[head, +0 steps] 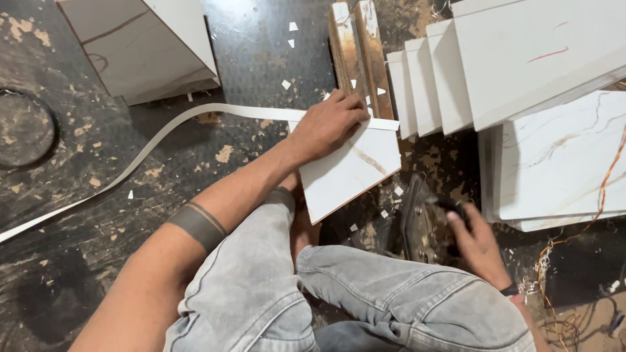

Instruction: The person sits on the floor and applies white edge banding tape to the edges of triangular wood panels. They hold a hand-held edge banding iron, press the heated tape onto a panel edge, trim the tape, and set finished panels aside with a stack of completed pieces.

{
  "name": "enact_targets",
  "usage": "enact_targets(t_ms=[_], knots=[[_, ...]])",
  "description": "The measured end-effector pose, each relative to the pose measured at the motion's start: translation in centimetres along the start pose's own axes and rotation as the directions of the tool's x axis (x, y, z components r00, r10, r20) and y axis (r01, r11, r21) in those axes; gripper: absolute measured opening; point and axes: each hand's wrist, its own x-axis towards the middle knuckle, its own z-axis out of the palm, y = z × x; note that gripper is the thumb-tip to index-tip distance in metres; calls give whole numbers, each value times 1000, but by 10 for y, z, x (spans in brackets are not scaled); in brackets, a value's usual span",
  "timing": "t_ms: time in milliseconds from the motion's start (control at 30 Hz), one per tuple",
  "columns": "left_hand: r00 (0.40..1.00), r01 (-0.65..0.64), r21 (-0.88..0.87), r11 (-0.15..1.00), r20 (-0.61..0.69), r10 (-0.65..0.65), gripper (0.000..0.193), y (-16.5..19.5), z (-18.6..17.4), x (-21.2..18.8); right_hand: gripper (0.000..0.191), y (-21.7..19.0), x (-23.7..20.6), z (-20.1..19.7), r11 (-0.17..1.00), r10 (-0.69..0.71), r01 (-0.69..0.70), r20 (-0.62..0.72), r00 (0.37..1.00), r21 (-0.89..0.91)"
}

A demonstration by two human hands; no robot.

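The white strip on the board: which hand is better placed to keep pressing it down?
Probably the left hand: it lies flat on the white strip along the board edge. The right hand is apart, gripping a dark tool.

L hand (328, 125) flat, R hand (478, 241) gripping

**A:** This is a workshop, a furniture or panel shop by the look of it: a dark floor (98, 208) stained and littered with chips and offcuts.

**B:** And white laminated boards (521, 58) stacked on the right, marble-patterned panels (561, 163) beneath them, bare wooden battens (362, 52), a long white edge-banding strip (150, 143) curling across the floor.

**A:** Loose wires (574, 261) lie tangled at the right edge too.
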Motion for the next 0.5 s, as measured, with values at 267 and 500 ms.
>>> enact_targets(t_ms=[267, 500], knots=[[1000, 12, -3, 1000, 13, -12, 19, -1, -1, 0, 34, -146, 48, -13, 994, -97, 98, 10, 995, -56], [999, -20, 37, 999, -31, 22, 19, -12, 1, 0, 41, -196, 89, 7, 958, -84, 88, 27, 996, -272]])
